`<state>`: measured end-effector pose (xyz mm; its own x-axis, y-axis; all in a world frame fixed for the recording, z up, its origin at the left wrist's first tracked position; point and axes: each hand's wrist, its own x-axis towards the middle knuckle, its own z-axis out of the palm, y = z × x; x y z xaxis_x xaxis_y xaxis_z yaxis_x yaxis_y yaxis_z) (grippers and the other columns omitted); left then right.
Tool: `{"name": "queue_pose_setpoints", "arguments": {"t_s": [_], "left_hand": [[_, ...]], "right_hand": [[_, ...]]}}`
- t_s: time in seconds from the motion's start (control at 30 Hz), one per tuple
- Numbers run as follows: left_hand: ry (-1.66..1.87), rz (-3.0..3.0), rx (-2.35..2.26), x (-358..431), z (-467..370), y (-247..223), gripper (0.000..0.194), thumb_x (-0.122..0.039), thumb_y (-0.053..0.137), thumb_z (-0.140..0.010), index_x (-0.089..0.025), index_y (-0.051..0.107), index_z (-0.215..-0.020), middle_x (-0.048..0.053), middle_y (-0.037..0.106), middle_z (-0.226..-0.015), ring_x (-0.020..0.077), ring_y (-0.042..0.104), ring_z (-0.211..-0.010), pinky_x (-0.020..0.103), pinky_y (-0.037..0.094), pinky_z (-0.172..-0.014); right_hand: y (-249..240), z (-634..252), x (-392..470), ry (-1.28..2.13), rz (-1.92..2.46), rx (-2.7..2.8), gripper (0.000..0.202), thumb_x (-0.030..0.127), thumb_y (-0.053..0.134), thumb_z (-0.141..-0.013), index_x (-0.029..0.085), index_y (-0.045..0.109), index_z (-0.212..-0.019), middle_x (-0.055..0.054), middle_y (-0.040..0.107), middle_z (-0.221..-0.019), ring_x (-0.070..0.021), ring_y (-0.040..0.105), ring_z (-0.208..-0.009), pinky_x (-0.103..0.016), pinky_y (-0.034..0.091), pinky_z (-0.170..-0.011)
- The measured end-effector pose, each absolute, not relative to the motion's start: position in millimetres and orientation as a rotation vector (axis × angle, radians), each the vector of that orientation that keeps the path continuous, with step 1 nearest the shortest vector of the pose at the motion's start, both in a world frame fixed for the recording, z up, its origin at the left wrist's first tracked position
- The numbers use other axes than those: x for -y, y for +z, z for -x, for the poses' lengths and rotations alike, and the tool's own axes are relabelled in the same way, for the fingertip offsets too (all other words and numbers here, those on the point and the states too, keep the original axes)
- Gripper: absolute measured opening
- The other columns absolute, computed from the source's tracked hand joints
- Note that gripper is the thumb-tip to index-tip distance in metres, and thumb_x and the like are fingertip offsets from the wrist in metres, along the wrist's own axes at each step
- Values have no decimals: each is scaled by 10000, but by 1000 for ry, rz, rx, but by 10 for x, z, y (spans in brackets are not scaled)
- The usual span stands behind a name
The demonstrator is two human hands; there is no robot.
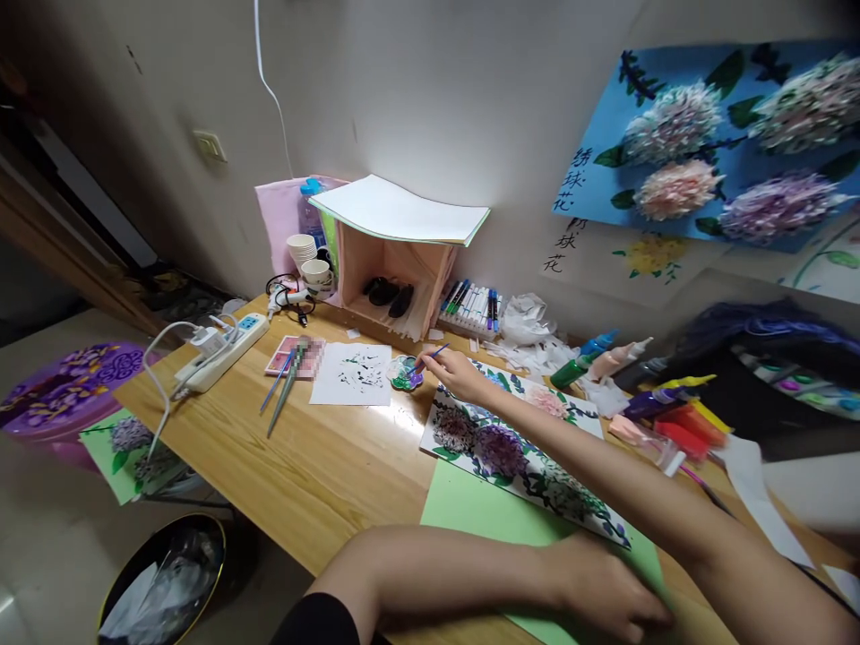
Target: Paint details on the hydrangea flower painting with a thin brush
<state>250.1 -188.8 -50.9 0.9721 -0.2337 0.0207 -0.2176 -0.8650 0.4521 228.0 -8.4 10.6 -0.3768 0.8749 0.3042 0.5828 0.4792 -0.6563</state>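
Right hand (453, 369), centre of frame: paintbrush (439, 351) pinched, working end at palette (397, 375). Left hand (605, 582), lower right: fingers curled, grip contents cannot be told. Flower picture (517, 464), right of centre, partly over green sheet (457, 502). Blooms (453, 427) already present; white gaps between. Judged well advanced; remainder unclear.

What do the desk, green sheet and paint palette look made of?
Desk: glossy wood or wood-look laminate; grain and glare show.
Green sheet: matte paper or thin card; flat, thin, no shine.
Palette: possibly plastic, pale and scalloped; paint hides much, so ceramic isn't excluded.
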Motion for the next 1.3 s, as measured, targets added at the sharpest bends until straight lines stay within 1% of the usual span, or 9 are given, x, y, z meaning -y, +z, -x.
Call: {"name": "queue_pose_setpoints", "arguments": {"t_s": [0.2,0.33,0.47,0.6,0.7,0.8,0.97,1.1,1.3], "left_hand": [[-96,-2653,317,1890,-2481,-505,98,-250,456,-791,-206,544,-785,27,685,-985,177,613,-830,272,344,-426],[-98,-2620,299,1884,-2451,-470,92,-233,463,-778,-205,550,-785,2,683,-1031,172,619,-886,264,322,-406],[-85,-2619,291,1906,-2463,-472,97,-236,468,-762,-200,558,-772,4,690,-1009,173,630,-860,265,299,-379],[-105,-2626,248,1931,-2494,-486,124,-269,461,-770,-204,566,-764,1,698,-950,170,640,-794,263,278,-372],[-101,-2625,210,1937,-2501,-491,134,-268,450,-778,-211,572,-774,-18,700,-925,163,641,-780,263,257,-379],[-129,-2612,217,1930,-2505,-493,153,-258,439,-782,-212,584,-794,-23,698,-900,163,639,-762,268,245,-388],[-146,-2572,234,1917,-2523,-498,160,-256,447,-780,-200,594,-809,-16,698,-880,168,638,-738,274,242,-397],[-171,-2531,248,1911,-2538,-491,146,-246,457,-782,-201,591,-816,-23,696,-883,169,642,-757,279,231,-399],[-219,-2463,261,1889,-2557,-476,110,-233,469,-779,-199,573,-793,-36,692,-913,159,636,-772,276,252,-412]], "right_hand": [[87,-2283,118,679,1233,2087,300,295,368,-934,195,644,-873,-42,689,-867,-165,643,-836,-314,479,-790],[281,-2519,183,783,1198,1903,282,304,393,-927,196,651,-896,-38,687,-907,-154,641,-867,-326,486,-820],[628,-3012,390,656,1192,1635,204,300,476,-898,195,629,-980,-46,685,-885,-153,642,-848,-322,504,-783],[767,-3520,758,437,1348,1541,184,315,537,-870,187,625,-969,-48,682,-831,-158,650,-773,-324,524,-734],[663,-3766,1041,198,1499,1538,166,323,547,-865,199,643,-918,-53,675,-870,-169,650,-785,-320,524,-732],[471,-3885,1237,29,1614,1553,140,307,562,-854,200,651,-836,-49,671,-827,-175,636,-760,-309,507,-698],[214,-3907,1333,209,1651,1537,141,271,525,-869,196,643,-852,-48,682,-826,-187,638,-785,-323,499,-722],[166,-3830,1313,380,1556,1723,159,208,487,-875,201,645,-892,-50,693,-865,-185,643,-825,-333,489,-761],[118,-3742,1285,347,1492,1847,190,147,497,-842,212,660,-915,-46,688,-826,-179,624,-766,-328,487,-705]]}}
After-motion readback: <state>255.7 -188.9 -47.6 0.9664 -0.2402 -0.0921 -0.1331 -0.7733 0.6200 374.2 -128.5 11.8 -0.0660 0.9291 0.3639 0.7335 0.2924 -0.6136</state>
